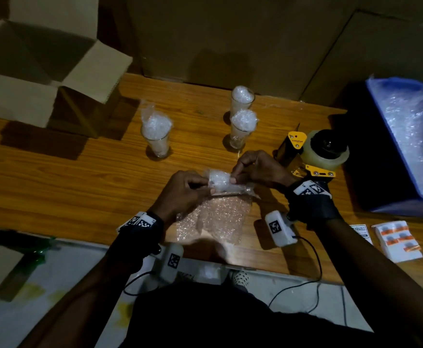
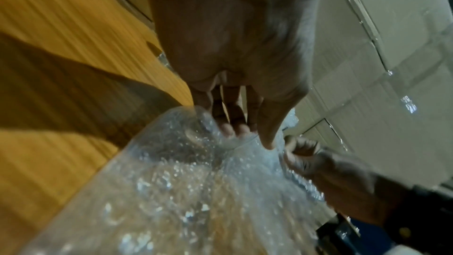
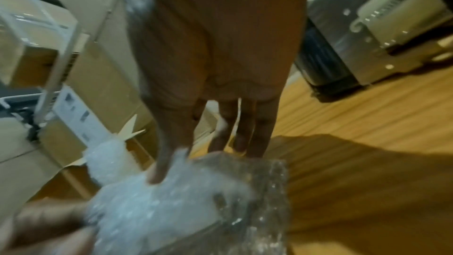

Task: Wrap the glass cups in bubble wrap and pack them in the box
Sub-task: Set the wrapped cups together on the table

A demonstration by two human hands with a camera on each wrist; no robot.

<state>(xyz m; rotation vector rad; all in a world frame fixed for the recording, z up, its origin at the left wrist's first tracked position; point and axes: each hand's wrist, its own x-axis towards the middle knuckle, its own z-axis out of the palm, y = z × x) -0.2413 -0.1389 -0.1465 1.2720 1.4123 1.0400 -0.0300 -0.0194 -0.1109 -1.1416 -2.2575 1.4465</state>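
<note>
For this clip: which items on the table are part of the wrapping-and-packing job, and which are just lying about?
Job:
- glass held on its side by left hand and right hand
- bubble wrap sheet under it
- three stuffed standing glasses
- open cardboard box
- blue bin of bubble wrap

Lying about:
- tape dispenser
- label sheets

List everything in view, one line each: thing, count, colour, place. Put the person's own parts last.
standing glass cups: three, clear, stuffed with bubble wrap, upright mid-table.
glass cup in hand: one, clear, on its side, over the sheet.
bubble wrap sheet: one, clear, at the near table edge.
open box: one, brown cardboard, far left.
tape dispenser: one, yellow and black, right of the hands.
blue bin: one, holding bubble wrap, far right.
label sheets: a small stack, white and orange, near right.
table: one, wooden.
left hand: grips the cup's left end.
right hand: pinches the cup's right end.
</note>
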